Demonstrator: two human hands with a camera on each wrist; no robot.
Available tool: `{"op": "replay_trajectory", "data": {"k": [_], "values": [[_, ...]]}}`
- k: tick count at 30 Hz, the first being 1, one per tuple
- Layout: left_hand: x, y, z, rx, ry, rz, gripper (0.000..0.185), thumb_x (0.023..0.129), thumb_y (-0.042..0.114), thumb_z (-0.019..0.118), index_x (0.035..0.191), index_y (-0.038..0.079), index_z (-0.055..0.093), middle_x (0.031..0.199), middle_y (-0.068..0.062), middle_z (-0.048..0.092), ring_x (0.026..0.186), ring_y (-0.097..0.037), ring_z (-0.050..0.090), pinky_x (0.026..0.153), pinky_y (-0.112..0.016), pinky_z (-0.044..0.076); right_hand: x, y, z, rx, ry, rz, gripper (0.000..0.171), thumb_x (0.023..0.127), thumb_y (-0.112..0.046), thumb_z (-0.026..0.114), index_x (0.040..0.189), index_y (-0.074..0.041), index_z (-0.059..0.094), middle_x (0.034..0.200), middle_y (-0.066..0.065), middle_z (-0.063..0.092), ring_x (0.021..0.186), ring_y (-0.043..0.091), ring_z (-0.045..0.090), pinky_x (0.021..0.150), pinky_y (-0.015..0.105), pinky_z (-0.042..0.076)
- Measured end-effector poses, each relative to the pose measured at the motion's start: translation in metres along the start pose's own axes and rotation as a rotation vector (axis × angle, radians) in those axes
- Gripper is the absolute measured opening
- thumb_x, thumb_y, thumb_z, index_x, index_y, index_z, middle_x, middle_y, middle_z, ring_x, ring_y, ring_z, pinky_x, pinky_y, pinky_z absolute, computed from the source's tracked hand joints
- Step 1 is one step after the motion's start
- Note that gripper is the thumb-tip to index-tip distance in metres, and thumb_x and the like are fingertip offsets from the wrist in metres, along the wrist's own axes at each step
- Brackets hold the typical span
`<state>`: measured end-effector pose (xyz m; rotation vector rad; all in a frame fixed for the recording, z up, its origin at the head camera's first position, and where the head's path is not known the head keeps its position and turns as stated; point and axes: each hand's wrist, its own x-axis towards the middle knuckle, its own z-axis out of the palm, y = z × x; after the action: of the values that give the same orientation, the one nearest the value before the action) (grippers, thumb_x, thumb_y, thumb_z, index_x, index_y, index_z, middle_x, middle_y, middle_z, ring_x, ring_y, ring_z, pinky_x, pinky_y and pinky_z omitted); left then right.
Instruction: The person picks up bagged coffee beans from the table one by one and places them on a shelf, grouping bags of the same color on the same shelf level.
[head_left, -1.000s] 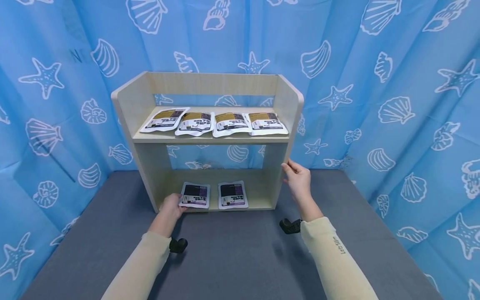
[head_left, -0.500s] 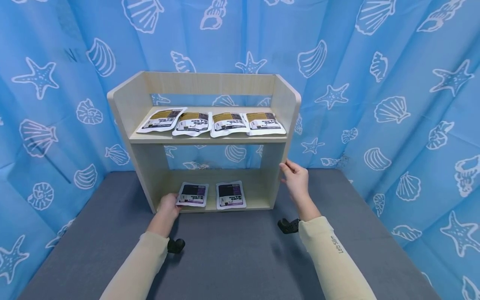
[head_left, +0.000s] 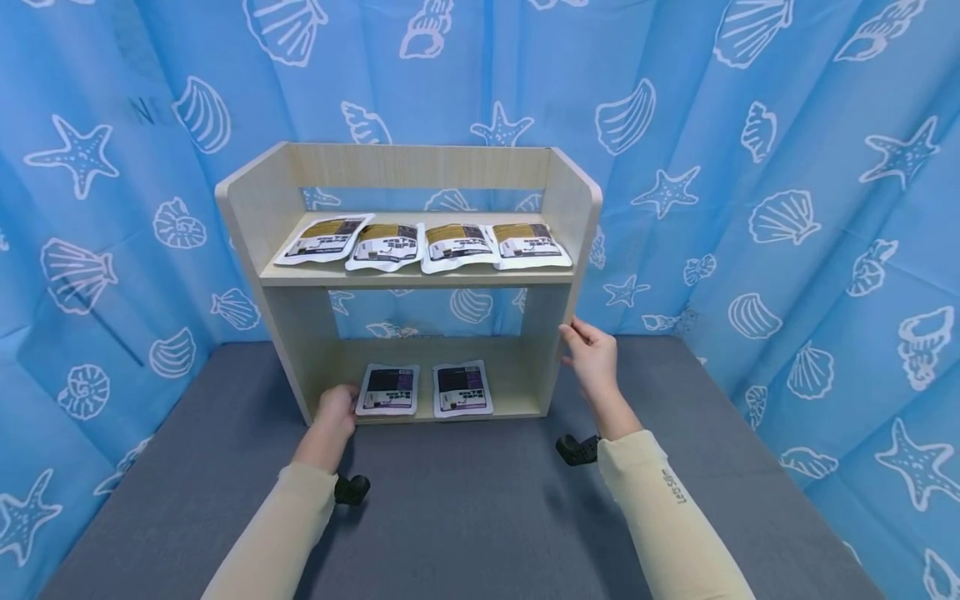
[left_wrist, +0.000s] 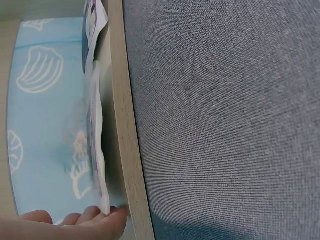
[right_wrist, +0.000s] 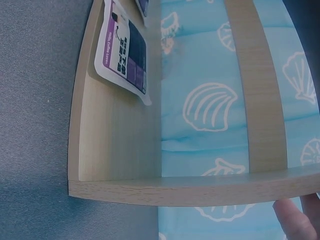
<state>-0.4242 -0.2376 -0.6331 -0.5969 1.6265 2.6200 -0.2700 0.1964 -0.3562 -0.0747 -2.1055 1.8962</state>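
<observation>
A light wooden two-tier shelf (head_left: 420, 167) stands on a grey table. On its bottom board lie two white pouches with purple labels, the left pouch (head_left: 388, 389) and the right pouch (head_left: 462, 388). My left hand (head_left: 337, 406) lies at the board's front left, its fingertips (left_wrist: 95, 222) touching the left pouch's (left_wrist: 97, 145) near corner by the front edge (left_wrist: 127, 140). My right hand (head_left: 588, 354) rests with straight fingers against the shelf's right side panel (right_wrist: 200, 187), one fingertip (right_wrist: 295, 220) showing. In the right wrist view the right pouch (right_wrist: 125, 52) lies flat.
Several white pouches with yellow-brown labels (head_left: 423, 244) lie in a row on the top board. A blue curtain (head_left: 750, 167) printed with shells closes off the back and both sides. The grey table (head_left: 465, 508) stretches in front of the shelf.
My left hand has slipped from on top of the left pouch's corner to its left edge, and that pouch lies a little straighter and closer to its neighbour. The right hand has stayed put.
</observation>
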Motion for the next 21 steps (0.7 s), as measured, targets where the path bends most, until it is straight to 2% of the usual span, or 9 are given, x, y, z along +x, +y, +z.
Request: {"op": "replay_trajectory", "data": {"k": [4,5,6,8,10,12,13,16,21], "values": [[-0.007,0.003,-0.002,0.014,0.025,0.013,0.022,0.086,0.001,0.061,0.108,0.004,0.061,0.093,-0.004,0.063,0.079,-0.017,0.061,0.069,-0.032,0.051,0.002,0.000,0.001,0.004,-0.002,0.014,0.041,0.100,-0.018,0.055,0.137,-0.002,0.052,0.135,0.020,0.055,0.120,0.031,0.055,0.091,0.049,0.050],[-0.026,0.011,0.004,0.022,0.027,0.027,0.023,0.086,0.001,0.062,0.108,0.001,0.063,0.095,-0.005,0.061,0.078,-0.018,0.057,0.066,-0.031,0.047,0.002,0.000,0.001,0.002,-0.002,0.017,0.041,0.100,-0.019,0.055,0.138,-0.002,0.052,0.135,0.019,0.055,0.120,0.030,0.055,0.091,0.049,0.050],[-0.057,0.026,0.015,0.018,0.011,0.037,0.017,0.085,-0.001,0.061,0.101,0.001,0.064,0.083,-0.004,0.058,0.067,-0.016,0.053,0.058,-0.029,0.042,0.002,0.000,0.001,0.000,-0.002,0.019,0.041,0.100,-0.019,0.056,0.138,-0.002,0.052,0.135,0.019,0.055,0.121,0.030,0.055,0.091,0.049,0.050],[-0.114,0.053,0.039,0.065,0.033,0.013,0.029,0.090,0.000,0.055,0.119,-0.001,0.061,0.109,-0.011,0.057,0.090,-0.021,0.056,0.074,-0.029,0.045,0.003,0.000,0.001,-0.005,-0.005,0.015,0.041,0.100,-0.019,0.056,0.138,-0.002,0.052,0.135,0.019,0.055,0.121,0.030,0.055,0.091,0.049,0.050],[-0.164,0.075,0.060,0.100,0.026,0.012,0.040,0.095,0.000,0.047,0.134,-0.006,0.050,0.134,-0.018,0.047,0.114,-0.026,0.050,0.096,-0.032,0.040,0.004,0.000,0.001,-0.016,-0.012,0.004,0.042,0.100,-0.019,0.056,0.138,-0.001,0.052,0.136,0.019,0.055,0.121,0.030,0.055,0.090,0.049,0.050],[-0.205,0.093,0.075,0.129,-0.002,-0.001,0.043,0.099,0.001,0.040,0.140,-0.009,0.039,0.149,-0.025,0.030,0.133,-0.034,0.037,0.114,-0.040,0.024,0.005,0.001,-0.001,-0.042,-0.028,-0.010,0.042,0.100,-0.019,0.056,0.138,-0.001,0.052,0.136,0.019,0.055,0.121,0.030,0.055,0.089,0.049,0.051],[-0.212,0.094,0.078,0.160,0.008,-0.007,0.046,0.100,0.003,0.037,0.145,-0.009,0.031,0.157,-0.023,0.014,0.142,-0.035,0.020,0.117,-0.044,0.009,0.005,0.001,-0.003,-0.056,-0.038,-0.014,0.042,0.100,-0.019,0.056,0.138,-0.002,0.052,0.136,0.019,0.054,0.122,0.029,0.055,0.089,0.048,0.051],[-0.237,0.101,0.082,0.187,-0.013,-0.005,0.045,0.102,0.005,0.035,0.143,-0.012,0.029,0.154,-0.028,0.018,0.142,-0.039,0.019,0.117,-0.049,0.007,0.005,0.001,-0.011,-0.111,-0.078,-0.006,0.042,0.100,-0.018,0.056,0.140,-0.003,0.050,0.137,0.018,0.053,0.123,0.029,0.054,0.088,0.046,0.053],[-0.253,0.103,0.075,0.280,-0.059,0.008,0.048,0.104,0.009,0.034,0.148,-0.009,0.025,0.152,-0.029,0.024,0.142,-0.039,0.022,0.116,-0.053,0.009,0.001,0.000,-0.030,-0.211,-0.200,0.036,0.047,0.102,-0.018,0.053,0.146,-0.005,0.042,0.142,0.018,0.048,0.126,0.033,0.051,0.090,0.046,0.052]]}}
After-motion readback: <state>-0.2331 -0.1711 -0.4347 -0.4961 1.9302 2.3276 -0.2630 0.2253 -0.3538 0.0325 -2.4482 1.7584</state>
